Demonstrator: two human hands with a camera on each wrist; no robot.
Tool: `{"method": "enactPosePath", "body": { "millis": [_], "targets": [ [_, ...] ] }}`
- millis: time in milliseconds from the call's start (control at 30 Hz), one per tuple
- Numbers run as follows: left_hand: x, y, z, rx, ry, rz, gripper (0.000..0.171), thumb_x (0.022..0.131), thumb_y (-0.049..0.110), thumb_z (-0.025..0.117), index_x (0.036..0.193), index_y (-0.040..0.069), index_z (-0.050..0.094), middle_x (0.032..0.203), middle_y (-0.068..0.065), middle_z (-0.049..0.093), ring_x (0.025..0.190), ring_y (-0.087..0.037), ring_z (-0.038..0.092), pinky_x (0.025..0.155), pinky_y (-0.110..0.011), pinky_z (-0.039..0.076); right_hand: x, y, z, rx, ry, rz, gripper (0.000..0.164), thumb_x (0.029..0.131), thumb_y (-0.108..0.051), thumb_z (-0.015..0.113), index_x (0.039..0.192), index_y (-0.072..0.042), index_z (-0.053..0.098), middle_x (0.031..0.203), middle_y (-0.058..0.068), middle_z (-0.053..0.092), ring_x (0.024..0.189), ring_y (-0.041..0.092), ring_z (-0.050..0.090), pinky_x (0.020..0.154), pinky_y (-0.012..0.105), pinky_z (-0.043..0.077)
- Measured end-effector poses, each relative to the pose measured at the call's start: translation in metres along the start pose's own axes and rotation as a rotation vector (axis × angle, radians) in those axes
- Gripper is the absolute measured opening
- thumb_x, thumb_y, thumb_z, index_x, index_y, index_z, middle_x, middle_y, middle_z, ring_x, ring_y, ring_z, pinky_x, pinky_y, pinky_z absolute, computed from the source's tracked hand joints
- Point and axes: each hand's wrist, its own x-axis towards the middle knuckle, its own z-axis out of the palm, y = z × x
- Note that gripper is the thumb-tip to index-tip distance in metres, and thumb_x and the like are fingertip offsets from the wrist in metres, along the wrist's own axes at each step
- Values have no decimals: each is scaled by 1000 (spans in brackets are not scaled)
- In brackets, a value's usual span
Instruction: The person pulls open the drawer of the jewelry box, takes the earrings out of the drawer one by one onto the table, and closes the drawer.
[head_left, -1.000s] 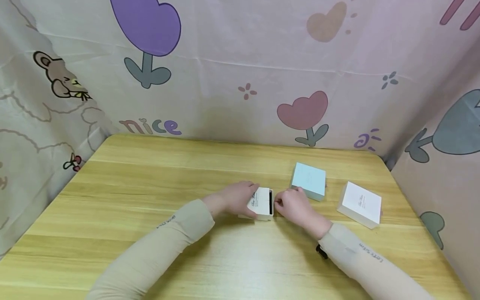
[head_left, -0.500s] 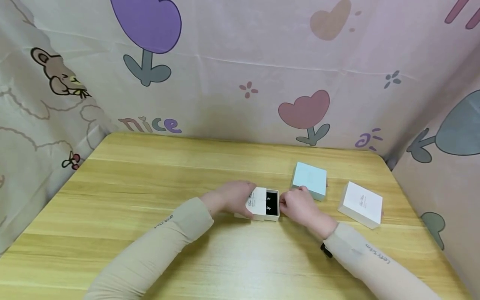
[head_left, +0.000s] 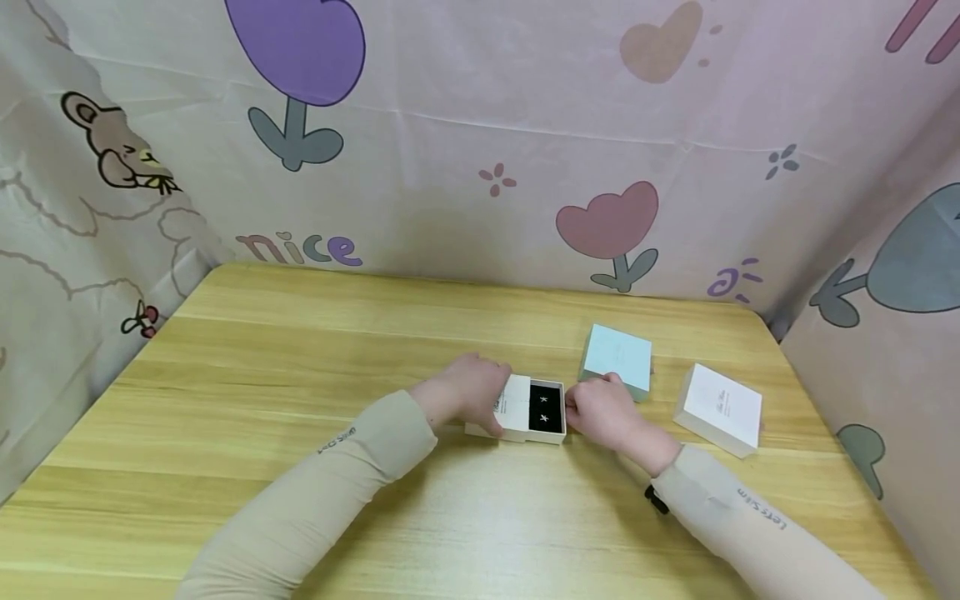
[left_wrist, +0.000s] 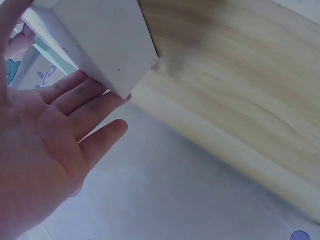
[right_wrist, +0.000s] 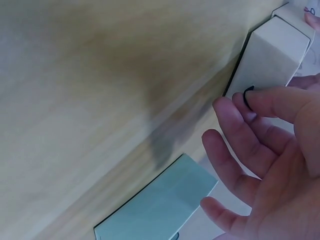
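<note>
Near the middle of the table lies a small white jewelry box [head_left: 515, 404] with its drawer [head_left: 547, 437] partly out on the right side. Two tiny silvery star-like pieces [head_left: 544, 417] sit on a black insert [head_left: 535, 427] inside the drawer. My left hand [head_left: 480, 392] grips the outer sleeve from the left, fingers along its far side and thumb on the near side. At the drawer's end, my right hand [head_left: 602, 408] pinches a small dark pull loop [right_wrist: 246, 97] between thumb and fingertips. The left wrist view shows the sleeve's closed end [left_wrist: 110, 45] against my fingers.
Just beyond my right hand is a light blue box [head_left: 619, 358], overlapped by it in the head view. Farther right sits a larger white box [head_left: 723, 407] with printed lettering. A patterned cloth [head_left: 442, 183] hangs behind the wooden table [head_left: 315, 350].
The drawer has slid rightward out of the sleeve, uncovering the black insert and the two small pieces. My right hand has moved right with it, while the left stays about the sleeve.
</note>
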Motion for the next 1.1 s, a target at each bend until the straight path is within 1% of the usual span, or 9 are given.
{"method": "enactPosePath", "body": {
  "millis": [100,267,367,467,533,600,800,967,1100],
  "targets": [
    [0,1,-1,22,5,-6,79,68,53,77,125,5,52,119,-4,63,115,-21,56,110,-38,35,0,1,0,8,-11,6,38,77,-8,60,48,-18,38,45,-10,39,49,5,40,77,48,44],
    [0,3,-1,60,26,-3,81,67,56,76,126,6,53,124,-5,57,110,-20,54,99,-34,45,-1,2,-2,18,-22,13,38,77,-8,59,49,-18,37,45,-10,38,48,5,38,77,49,44],
    [0,0,2,29,47,19,81,67,54,77,126,6,53,122,-6,55,107,-19,53,94,-33,48,-1,2,-3,21,-28,17,38,78,-7,59,49,-18,36,45,-10,37,48,5,38,77,48,43],
    [2,-9,11,-66,89,68,81,68,51,78,129,5,50,124,-7,53,109,-19,51,95,-32,47,-1,1,-3,26,-32,23,39,78,-7,59,49,-18,36,45,-10,37,48,5,37,77,48,43],
    [2,-16,19,-118,113,97,84,70,52,76,134,6,46,128,-7,51,114,-19,49,99,-33,44,-1,1,-3,27,-33,23,40,78,-7,58,49,-18,34,45,-10,36,48,5,37,78,48,43],
    [0,-22,27,-132,127,119,88,75,56,70,140,6,39,134,-7,47,121,-19,45,105,-33,40,-1,0,-4,26,-32,18,40,79,-7,58,49,-19,34,45,-10,35,48,5,36,77,48,43],
    [-8,-29,38,-79,153,185,91,85,63,51,148,5,21,149,-13,33,139,-27,30,116,-42,24,0,-1,-5,20,-18,9,41,78,-6,58,48,-19,33,44,-10,33,47,6,36,74,46,42],
    [-12,-32,40,-46,111,171,95,88,65,43,150,3,8,158,-14,11,146,-28,7,119,-45,11,0,-1,-5,21,-24,12,41,79,-6,58,49,-18,33,45,-10,33,47,6,36,75,47,42],
    [-14,-36,44,-44,104,147,99,86,67,43,151,4,3,159,-12,5,147,-26,1,119,-43,7,0,-1,-5,20,-28,4,41,79,-6,57,49,-19,33,45,-10,33,47,6,35,75,47,42]
  ]
}}
